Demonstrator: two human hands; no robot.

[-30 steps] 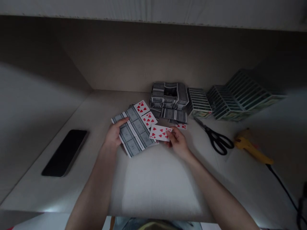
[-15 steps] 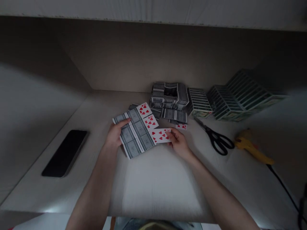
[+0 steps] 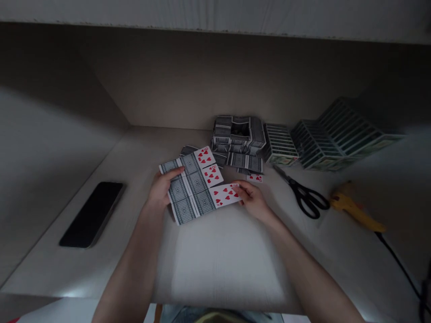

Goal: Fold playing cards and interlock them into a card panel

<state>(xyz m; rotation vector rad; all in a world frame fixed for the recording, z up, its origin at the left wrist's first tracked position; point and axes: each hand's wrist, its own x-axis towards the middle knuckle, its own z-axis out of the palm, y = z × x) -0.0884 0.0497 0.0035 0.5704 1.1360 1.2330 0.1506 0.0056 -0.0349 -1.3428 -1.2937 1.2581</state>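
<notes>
Right grip on probable heart seven, left hand on cards, scissors nearby

A playing card at the front bears a red 7 and hearts.

We can pass over the pale desktop between the black smartphone and the playing cards, but black-handled scissors and stacked card packs block the way right and behind

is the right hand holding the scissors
No, the right hand is pinching a heart playing card, while the black-handled scissors lie apart from it on the surface.
</notes>
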